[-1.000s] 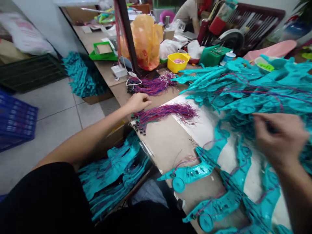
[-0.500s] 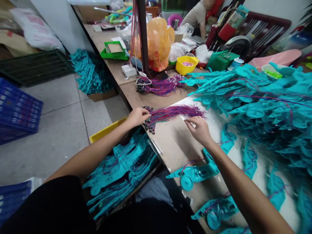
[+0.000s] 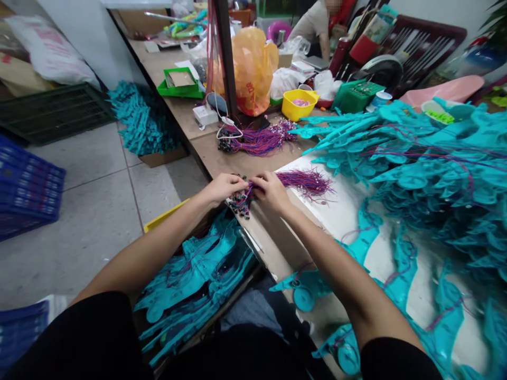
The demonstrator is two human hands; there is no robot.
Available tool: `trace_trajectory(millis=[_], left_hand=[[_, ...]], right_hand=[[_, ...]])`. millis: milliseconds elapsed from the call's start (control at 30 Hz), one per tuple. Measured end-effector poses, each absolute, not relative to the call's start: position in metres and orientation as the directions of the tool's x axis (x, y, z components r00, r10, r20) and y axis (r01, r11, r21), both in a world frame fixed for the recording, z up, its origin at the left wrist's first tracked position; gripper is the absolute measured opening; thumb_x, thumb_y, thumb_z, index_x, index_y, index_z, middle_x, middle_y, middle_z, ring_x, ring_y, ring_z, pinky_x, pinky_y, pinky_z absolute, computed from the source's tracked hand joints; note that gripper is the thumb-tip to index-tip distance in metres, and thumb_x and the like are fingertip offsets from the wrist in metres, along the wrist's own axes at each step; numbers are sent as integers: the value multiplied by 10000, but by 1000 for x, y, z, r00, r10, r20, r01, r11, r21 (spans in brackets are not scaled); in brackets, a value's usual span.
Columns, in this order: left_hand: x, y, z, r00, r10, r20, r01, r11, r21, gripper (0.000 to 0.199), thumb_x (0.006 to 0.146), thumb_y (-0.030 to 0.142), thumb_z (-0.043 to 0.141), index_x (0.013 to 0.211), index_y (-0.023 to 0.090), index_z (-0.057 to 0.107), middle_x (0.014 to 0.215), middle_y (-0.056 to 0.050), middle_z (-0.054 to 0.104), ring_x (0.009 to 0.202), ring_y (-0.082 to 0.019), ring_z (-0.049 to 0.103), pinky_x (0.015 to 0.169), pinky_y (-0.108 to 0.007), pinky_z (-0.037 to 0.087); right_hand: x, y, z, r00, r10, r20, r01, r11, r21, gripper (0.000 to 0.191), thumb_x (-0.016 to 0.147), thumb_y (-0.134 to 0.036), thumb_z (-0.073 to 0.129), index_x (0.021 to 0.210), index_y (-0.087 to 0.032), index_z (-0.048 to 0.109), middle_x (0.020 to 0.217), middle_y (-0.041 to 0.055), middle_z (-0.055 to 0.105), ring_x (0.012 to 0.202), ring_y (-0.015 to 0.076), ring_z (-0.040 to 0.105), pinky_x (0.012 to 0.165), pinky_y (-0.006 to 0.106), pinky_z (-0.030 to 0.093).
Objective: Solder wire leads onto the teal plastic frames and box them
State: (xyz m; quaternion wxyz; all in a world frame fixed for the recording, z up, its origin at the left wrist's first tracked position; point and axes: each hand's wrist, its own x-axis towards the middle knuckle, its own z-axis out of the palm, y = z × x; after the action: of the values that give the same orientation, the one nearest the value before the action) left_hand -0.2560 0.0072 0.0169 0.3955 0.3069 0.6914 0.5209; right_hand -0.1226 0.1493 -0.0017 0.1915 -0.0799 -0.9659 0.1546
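A bundle of red and purple wires (image 3: 304,182) lies across the table edge, its dark connector ends towards the left. My left hand (image 3: 228,187) pinches at the connector end of the bundle, fingers closed. Right beside it my right hand (image 3: 270,191) is also closed over the wires, its fingertips close to those of the left. Which strands each hand grips is too small to make out. Below on the table, turquoise plastic parts (image 3: 307,295) lie with thin wires threaded along them.
A second wire bundle (image 3: 259,140) rests behind, beside a dark post (image 3: 226,58). Turquoise parts are heaped (image 3: 428,153) at the right, and more fill a container (image 3: 190,274) below the table edge. A yellow basket (image 3: 296,108) stands farther back. Another person (image 3: 312,29) is in the background.
My right hand has moved left from the loose wire ends to the connector end, beside my left hand. The left hand stays nearly in place. The view has shifted slightly.
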Motion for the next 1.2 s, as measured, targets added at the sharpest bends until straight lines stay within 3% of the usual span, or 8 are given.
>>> trace_trajectory(millis=[200,400,567,633,733,900,1033,1200], left_hand=[[-266,2,9,-561,783,-269,44,353,934,251,710,388,679,625,156,635,540,11,575,436,-70,405,442,-203,250],[-275,-5,-1,-444,883,-152,487,380,786,250,758,389,625,616,192,682,556,-1,603,537,-131,501,542,-241,342],[-276,4,11,-535,825,181,702,315,639,291,769,444,678,911,196,737,927,-72,699,868,-217,614,794,-295,457],[-269,18,23,-553,773,310,686,211,697,453,753,450,721,1110,174,686,1047,-91,676,970,-219,605,893,-316,464],[-255,46,43,-530,781,329,534,7,845,653,735,407,773,1307,169,563,1035,-71,675,918,-173,620,848,-278,494],[-248,71,67,-569,771,286,311,-120,943,231,888,344,620,966,139,693,769,-48,689,692,-122,634,657,-224,497],[-255,64,79,-595,743,307,322,-130,938,209,907,333,606,895,151,708,765,-52,704,660,-108,633,589,-203,467],[-255,54,88,-563,782,267,307,-102,946,210,889,331,625,901,143,720,792,-60,719,653,-102,622,546,-190,443]], right_hand=[[-131,173,10,-883,343,321,47,743,-667,219,884,-318,604,939,-207,784,885,65,710,817,194,638,773,313,494],[-118,208,54,-682,660,316,-1,431,-902,324,801,-487,655,799,-173,732,736,44,697,590,130,583,582,263,491],[-122,208,69,-709,637,302,-6,423,-906,366,748,-518,710,804,-157,731,715,44,678,590,124,585,593,269,514],[-124,203,71,-746,591,306,1,461,-887,338,767,-479,699,821,-149,747,726,50,690,601,131,591,601,275,507],[-129,195,75,-804,504,316,33,568,-823,262,798,-392,670,835,-153,769,742,40,710,633,139,597,608,264,478],[-134,202,74,-859,395,326,9,649,-761,229,831,-331,644,902,-168,787,810,30,724,695,140,608,664,267,480],[-136,229,55,-828,452,332,107,708,-698,257,786,-188,669,1018,-193,779,1015,70,740,841,177,649,788,312,514],[-144,248,30,-890,438,129,251,704,-665,142,752,-110,690,822,-190,784,826,41,755,770,171,660,753,287,493]])
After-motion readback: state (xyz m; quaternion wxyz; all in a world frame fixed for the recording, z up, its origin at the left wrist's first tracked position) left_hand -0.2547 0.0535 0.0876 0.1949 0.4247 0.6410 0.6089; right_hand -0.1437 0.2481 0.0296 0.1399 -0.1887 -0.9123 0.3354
